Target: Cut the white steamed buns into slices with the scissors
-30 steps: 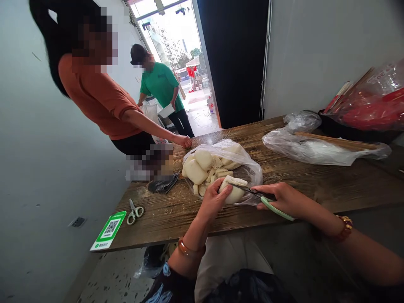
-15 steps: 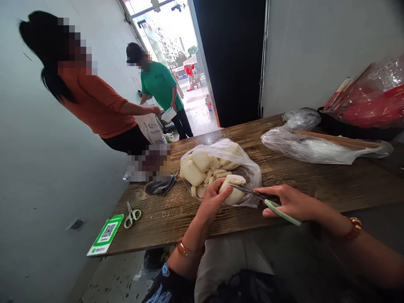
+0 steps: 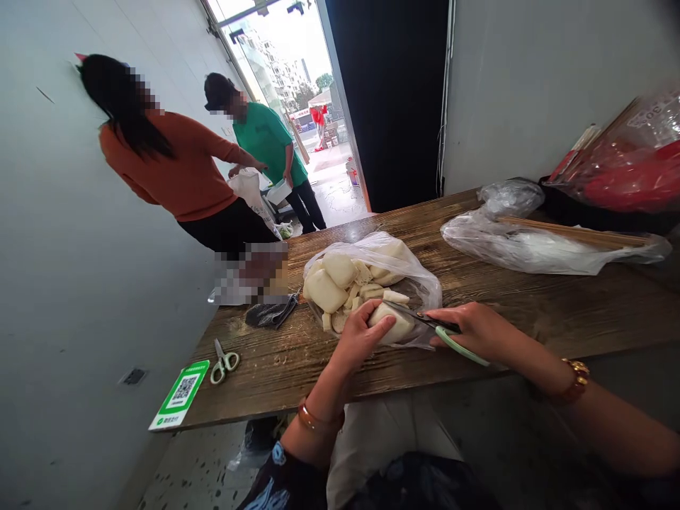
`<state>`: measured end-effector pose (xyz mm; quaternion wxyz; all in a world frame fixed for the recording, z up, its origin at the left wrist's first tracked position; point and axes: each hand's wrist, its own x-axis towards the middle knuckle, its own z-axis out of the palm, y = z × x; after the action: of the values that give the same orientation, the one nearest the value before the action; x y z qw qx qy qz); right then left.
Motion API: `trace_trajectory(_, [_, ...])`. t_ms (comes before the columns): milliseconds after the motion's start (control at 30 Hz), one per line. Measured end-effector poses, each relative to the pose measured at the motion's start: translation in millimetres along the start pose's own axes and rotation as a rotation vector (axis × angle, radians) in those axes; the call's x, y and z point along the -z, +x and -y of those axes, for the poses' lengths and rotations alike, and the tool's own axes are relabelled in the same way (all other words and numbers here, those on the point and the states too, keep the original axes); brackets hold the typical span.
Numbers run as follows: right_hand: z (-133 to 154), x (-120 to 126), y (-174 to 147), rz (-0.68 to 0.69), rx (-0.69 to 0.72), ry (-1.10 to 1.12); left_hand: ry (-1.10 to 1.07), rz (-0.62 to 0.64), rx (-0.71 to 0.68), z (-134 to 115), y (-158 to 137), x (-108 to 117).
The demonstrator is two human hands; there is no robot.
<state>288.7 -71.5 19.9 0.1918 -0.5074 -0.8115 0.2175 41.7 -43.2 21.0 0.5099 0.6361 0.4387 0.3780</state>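
Note:
My left hand (image 3: 365, 331) grips a white steamed bun (image 3: 394, 324) from its left side, fingers wrapped round it. In my right hand (image 3: 481, 331) is a pair of scissors (image 3: 457, 346) with pale green handles; the blades lie along the bun's upper edge. A slice of bun (image 3: 396, 297) rests just beyond the blades. Behind my hands an open clear plastic bag (image 3: 425, 287) holds whole steamed buns (image 3: 325, 289) and several cut pieces (image 3: 366, 292). Some of my right fingers are hidden by the handles.
A second pair of scissors (image 3: 224, 363), a dark cloth (image 3: 270, 312) and a green QR-code card (image 3: 180, 394) lie on the left of the wooden table (image 3: 297, 361). Bagged wooden skewers (image 3: 574, 232) lie on the right. Two people (image 3: 175, 163) stand beyond the table.
The scissors have closed across the bun, and a slice now lies apart from it. My right hand has shifted slightly left. The person in orange has turned away and leaned toward the sack.

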Motion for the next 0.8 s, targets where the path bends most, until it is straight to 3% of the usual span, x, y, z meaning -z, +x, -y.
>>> trace_trajectory(333, [-6.9,7.7,-19.5,-0.056,-0.147,0.258,-0.801,-0.179,0.189,8.1,-4.2,3.8])
trace_trajectory(533, [5.6,16.5,-37.9,0.004,-0.088,0.227,-0.728,-0.067,0.087,-3.5,-13.6,-2.2])
trace_trajectory(800, [14.3,28.8,-44.8,0.111,-0.024,0.138,-0.666,-0.071,0.026,-8.8,-23.5,-7.7])
